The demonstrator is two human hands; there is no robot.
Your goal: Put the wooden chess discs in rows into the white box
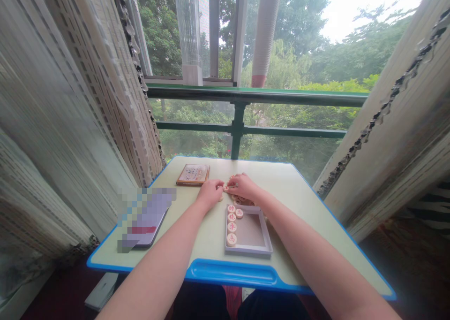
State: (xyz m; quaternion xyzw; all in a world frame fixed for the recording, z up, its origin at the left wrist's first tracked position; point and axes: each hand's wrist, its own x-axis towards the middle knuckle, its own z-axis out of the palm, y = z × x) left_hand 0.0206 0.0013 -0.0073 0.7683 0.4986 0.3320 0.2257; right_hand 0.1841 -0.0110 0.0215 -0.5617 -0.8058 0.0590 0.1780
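Observation:
My left hand (210, 193) is curled over the table, with a round Chinese chess piece (221, 198) showing at its inner edge, under the fingers. Facing it, my right hand (243, 186) has its fingertips closed at another chess piece (226, 188). Under the right palm lies a heap of loose pieces (242, 201), partly hidden. Nearer to me sits a shallow white box tray (270, 249). Down its left side runs a column of red-lettered pieces (231, 227), and one more piece (239, 213) lies beside the column's top.
A flat, brown-edged box with a printed cover (192, 174) is behind my left hand. At the table's left lies a phone (151, 219), partly pixelated. The pale table (281, 179) has a blue rim and a front groove (234, 272). Curtains flank both sides; a green railing stands behind.

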